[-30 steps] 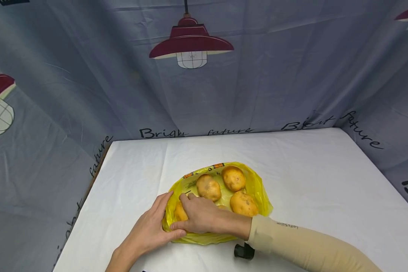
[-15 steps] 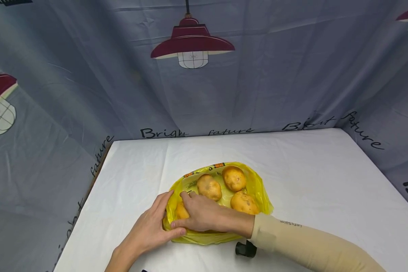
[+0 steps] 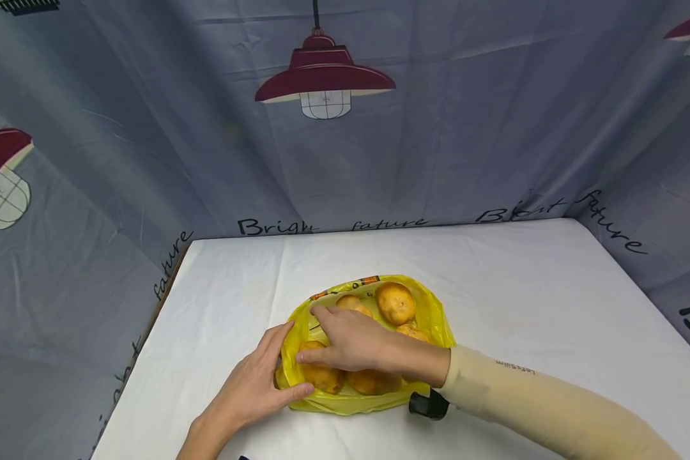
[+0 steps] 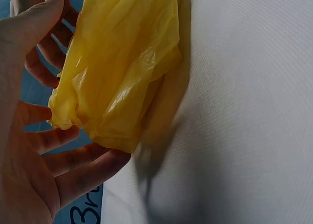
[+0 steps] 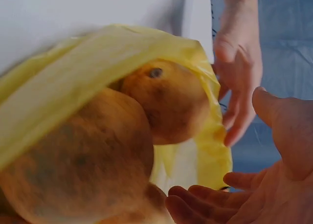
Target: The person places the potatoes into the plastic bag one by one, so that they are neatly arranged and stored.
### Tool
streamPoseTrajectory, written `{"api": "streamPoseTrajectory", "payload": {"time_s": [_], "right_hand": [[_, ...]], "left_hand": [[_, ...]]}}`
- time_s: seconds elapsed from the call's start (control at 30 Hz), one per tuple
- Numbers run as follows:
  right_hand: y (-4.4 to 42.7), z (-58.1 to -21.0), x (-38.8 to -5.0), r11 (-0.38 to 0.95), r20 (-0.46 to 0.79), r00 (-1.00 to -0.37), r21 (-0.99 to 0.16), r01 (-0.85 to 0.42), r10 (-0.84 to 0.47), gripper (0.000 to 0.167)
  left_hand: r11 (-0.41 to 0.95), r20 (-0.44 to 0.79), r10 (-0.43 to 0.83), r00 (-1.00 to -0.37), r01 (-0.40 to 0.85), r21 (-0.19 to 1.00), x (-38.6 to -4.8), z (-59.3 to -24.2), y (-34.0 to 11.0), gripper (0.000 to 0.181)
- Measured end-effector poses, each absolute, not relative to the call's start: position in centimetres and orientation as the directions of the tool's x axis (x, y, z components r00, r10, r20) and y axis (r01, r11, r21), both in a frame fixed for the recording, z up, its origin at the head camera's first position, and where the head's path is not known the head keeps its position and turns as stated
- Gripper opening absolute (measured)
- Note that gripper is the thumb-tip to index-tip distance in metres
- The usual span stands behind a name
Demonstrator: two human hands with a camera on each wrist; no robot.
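An open yellow plastic bag point(image 3: 444, 322) stands on the white table with several potatoes inside. My right hand point(image 3: 353, 338) is over the bag's mouth, holding nothing, fingers loosely extended. Below it lie a potato at the front left point(image 3: 324, 378) and a potato at the front middle point(image 3: 374, 381). Another potato point(image 3: 395, 303) sits at the back right; the hand and forearm partly cover others. My left hand point(image 3: 255, 383) rests its spread fingers against the bag's left side. In the left wrist view, the fingertips point(image 4: 117, 158) touch the outer plastic point(image 4: 122, 72).
A white cloth point(image 3: 529, 281) covers the table. Grey curtains point(image 3: 466, 128) printed with lamps and lettering enclose its back and sides. A black device point(image 3: 428, 405) is under the right wrist, beside the bag's front edge.
My right hand has risen off the front left potato and shifted up and to the right, uncovering the front potatoes. The left hand and the bag stay in place.
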State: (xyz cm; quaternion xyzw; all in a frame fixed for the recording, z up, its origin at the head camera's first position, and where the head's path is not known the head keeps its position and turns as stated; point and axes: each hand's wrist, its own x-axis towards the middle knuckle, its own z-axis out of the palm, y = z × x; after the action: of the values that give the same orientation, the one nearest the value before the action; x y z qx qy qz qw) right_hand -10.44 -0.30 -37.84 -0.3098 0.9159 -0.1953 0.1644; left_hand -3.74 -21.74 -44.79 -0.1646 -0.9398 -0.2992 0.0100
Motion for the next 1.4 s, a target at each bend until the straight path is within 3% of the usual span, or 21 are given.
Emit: {"api": "streamPoseTrajectory", "payload": {"time_s": [0.27,0.6,0.9,1.17,1.4], "right_hand": [[0.5,-35.8,-11.0,0.724,-0.159,-0.765,-0.488,-0.489,-0.624,0.087],[1.6,-33.3,-11.6,0.724,-0.091,-0.801,-0.498,-0.478,-0.591,0.081],[3.2,-33.6,-11.9,0.709,-0.078,-0.813,-0.542,-0.451,-0.577,0.083],[5.2,-33.4,-13.1,0.721,0.068,-0.825,-0.448,-0.528,-0.562,0.081],[6.7,-33.1,-14.3,0.759,0.112,-0.844,-0.388,-0.522,-0.524,0.081]], "left_hand": [[0.765,0.120,0.299,-0.947,0.313,0.563,-3.8,-44.7,-21.6,0.103],[0.778,0.145,0.293,-0.945,0.324,0.538,-3.9,-43.9,-22.0,0.100],[0.818,0.201,0.283,-0.938,0.346,0.460,-4.5,-42.6,-23.2,0.096],[0.817,0.319,0.358,-0.877,0.460,0.347,-5.8,-41.2,-24.2,0.095],[0.822,0.366,0.379,-0.850,0.491,0.288,-6.8,-40.4,-24.6,0.095]]}}
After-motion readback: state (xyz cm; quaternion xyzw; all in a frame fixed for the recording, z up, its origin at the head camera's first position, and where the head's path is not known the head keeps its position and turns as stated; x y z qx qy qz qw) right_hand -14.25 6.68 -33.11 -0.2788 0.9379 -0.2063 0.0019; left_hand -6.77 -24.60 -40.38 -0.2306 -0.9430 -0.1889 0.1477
